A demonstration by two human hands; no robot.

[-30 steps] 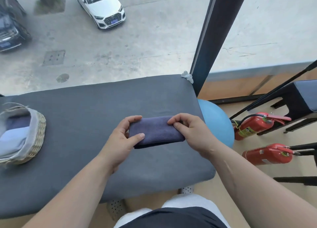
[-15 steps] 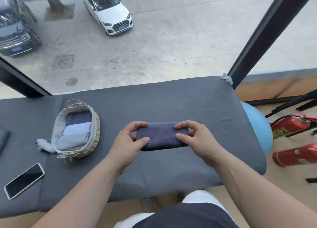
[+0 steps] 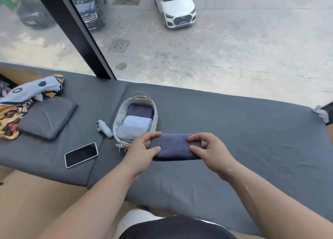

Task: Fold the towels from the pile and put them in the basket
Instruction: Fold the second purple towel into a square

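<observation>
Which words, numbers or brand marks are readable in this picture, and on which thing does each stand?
No text can be read.
White car: blue plate too blurred to read; ring badge on grille, no letters.
Dark car: blue plate too blurred.
Phone: screen dark, no text.

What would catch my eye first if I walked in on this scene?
The left hand and right hand pinch the ends of a folded dark blue towel over the grey pad, beside a lined basket already holding three folded towels. Farther back, a white car is parked on the pavement below.
</observation>
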